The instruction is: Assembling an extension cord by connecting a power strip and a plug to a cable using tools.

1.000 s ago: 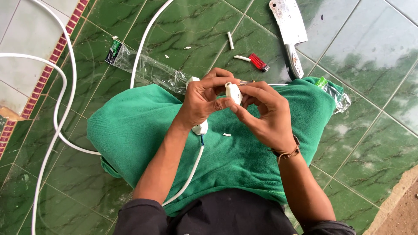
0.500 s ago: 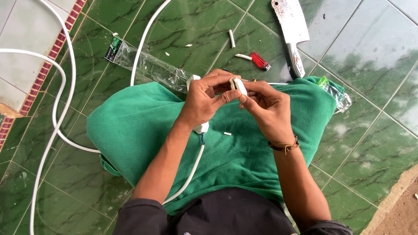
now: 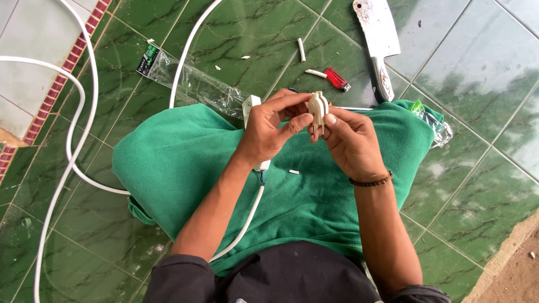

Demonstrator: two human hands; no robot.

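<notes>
Cream-white plastic: we see a small electrical plug (image 3: 318,106) pinched between both hands above the lap, its metal pins pointing down toward the green fleece cloth (image 3: 179,163) spread over the knees. Our left hand (image 3: 269,132) is curled, thumb and forefinger closed on the plug's left side; a second white plug piece (image 3: 251,104) shows behind its fingers, and another white part (image 3: 261,166) peeks out under the heel of the palm. Our right hand (image 3: 351,143) is also curled, fingertips closed on the plug's right side, a dark beaded bracelet (image 3: 370,181) at the wrist. A white cable (image 3: 247,219) with blue wire at its end runs from under the left hand down across the cloth. A small white scrap (image 3: 293,171) lies on the cloth between the forearms.

On the green marbled floor tiles (image 3: 483,73) beyond the knees: a cleaver (image 3: 377,33), a red lighter (image 3: 337,79) just beside a white offcut (image 3: 315,73), another offcut (image 3: 301,49), and clear plastic packaging (image 3: 191,84). More white cable (image 3: 76,140) loops at left.
</notes>
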